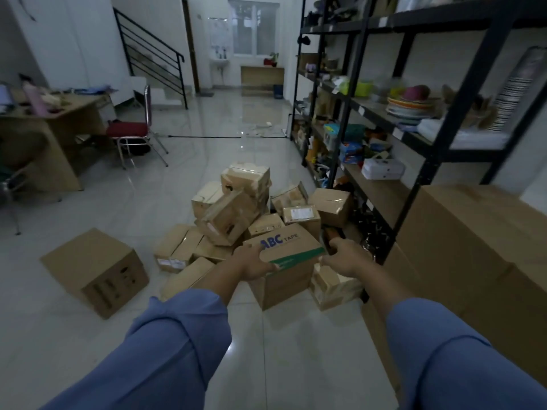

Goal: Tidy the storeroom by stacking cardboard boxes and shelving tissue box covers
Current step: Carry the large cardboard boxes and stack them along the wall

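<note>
The ABC TAPE box (284, 247) stands upright at the near edge of the heap, brown with blue lettering on top and a green band along its front edge. The left hand (254, 263) and right hand (340, 258) grip its top corners. Behind it a heap of smaller boxes (233, 214) lies tumbled, several tilted and dented. A small carton (331, 288) sits just beside it. A large box (94, 270) lies alone, well apart.
</note>
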